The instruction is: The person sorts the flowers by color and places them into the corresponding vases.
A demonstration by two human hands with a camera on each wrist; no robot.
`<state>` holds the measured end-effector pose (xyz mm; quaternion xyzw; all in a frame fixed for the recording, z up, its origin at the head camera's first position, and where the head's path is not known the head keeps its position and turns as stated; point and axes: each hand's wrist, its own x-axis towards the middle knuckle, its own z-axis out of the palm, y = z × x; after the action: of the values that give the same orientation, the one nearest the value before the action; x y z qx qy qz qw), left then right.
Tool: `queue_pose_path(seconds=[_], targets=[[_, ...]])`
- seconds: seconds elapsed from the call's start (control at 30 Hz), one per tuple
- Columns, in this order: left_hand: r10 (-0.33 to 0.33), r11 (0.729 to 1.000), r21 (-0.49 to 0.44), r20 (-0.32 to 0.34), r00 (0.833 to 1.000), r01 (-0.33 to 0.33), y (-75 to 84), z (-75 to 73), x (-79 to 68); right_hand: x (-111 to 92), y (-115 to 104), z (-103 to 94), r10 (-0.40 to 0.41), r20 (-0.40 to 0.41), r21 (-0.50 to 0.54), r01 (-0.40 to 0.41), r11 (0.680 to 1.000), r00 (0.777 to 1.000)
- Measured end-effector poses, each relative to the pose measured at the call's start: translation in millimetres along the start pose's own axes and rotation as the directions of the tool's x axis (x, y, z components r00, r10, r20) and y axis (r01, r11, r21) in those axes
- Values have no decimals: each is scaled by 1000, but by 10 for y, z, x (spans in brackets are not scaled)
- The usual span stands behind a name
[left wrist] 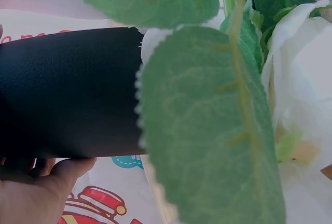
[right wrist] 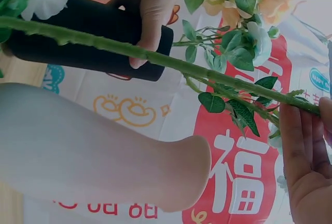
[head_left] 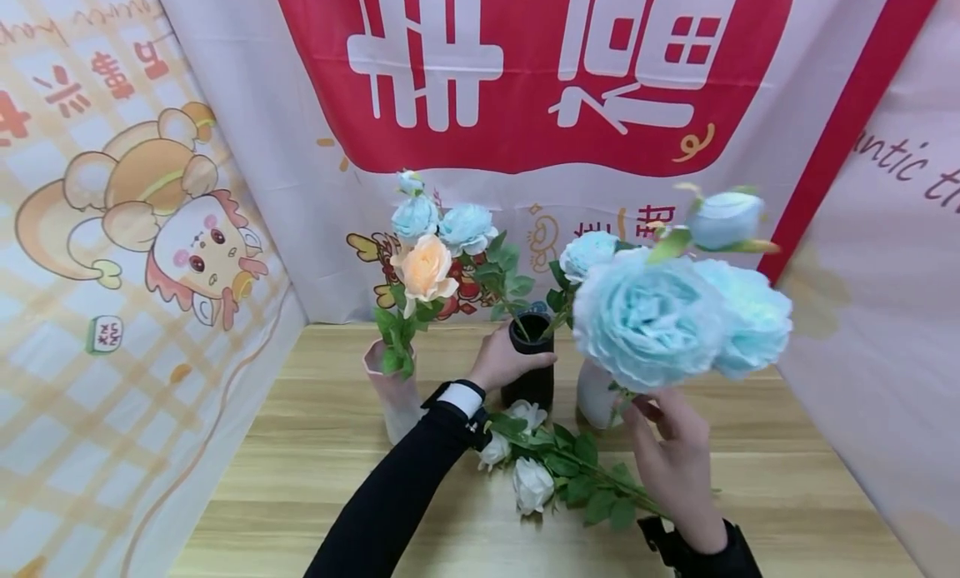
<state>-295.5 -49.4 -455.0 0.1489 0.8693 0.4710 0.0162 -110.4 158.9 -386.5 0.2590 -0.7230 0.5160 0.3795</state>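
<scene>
My left hand [head_left: 510, 361] grips a black vase [head_left: 531, 386] by its upper part, thumb near the rim. In the left wrist view, the black vase [left wrist: 72, 94] lies behind large green leaves [left wrist: 207, 110]. Stems of blue flowers [head_left: 468, 228] rise from its mouth. Between thumb and fingers, my right hand [head_left: 675, 461] pinches the stem of a spray of large blue flowers [head_left: 652, 320], just below the blooms. That green stem [right wrist: 171, 63] runs past the right wrist camera. White roses [head_left: 532, 485] with leafy stems lie on the table between the hands.
A frosted white vase [head_left: 597, 395] stands right of the black one, partly behind the blue blooms. To the left stands a pink vase [head_left: 393, 386] holding a peach flower [head_left: 426, 267] and blue flowers. A printed cloth backdrop [head_left: 525, 149] rises behind the wooden table [head_left: 300, 478].
</scene>
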Motion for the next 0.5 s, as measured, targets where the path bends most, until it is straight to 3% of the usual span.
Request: queue_pose_path(seconds=[0.33, 0.5], targets=[[7, 1000, -7, -10, 1000, -7, -23, 15, 9, 159, -144, 126, 67, -64, 156, -56, 986, 996], [3, 1000, -13, -11, 1000, -3, -24, 19, 4, 177, -89, 136, 83, -82, 145, -70, 987, 993]])
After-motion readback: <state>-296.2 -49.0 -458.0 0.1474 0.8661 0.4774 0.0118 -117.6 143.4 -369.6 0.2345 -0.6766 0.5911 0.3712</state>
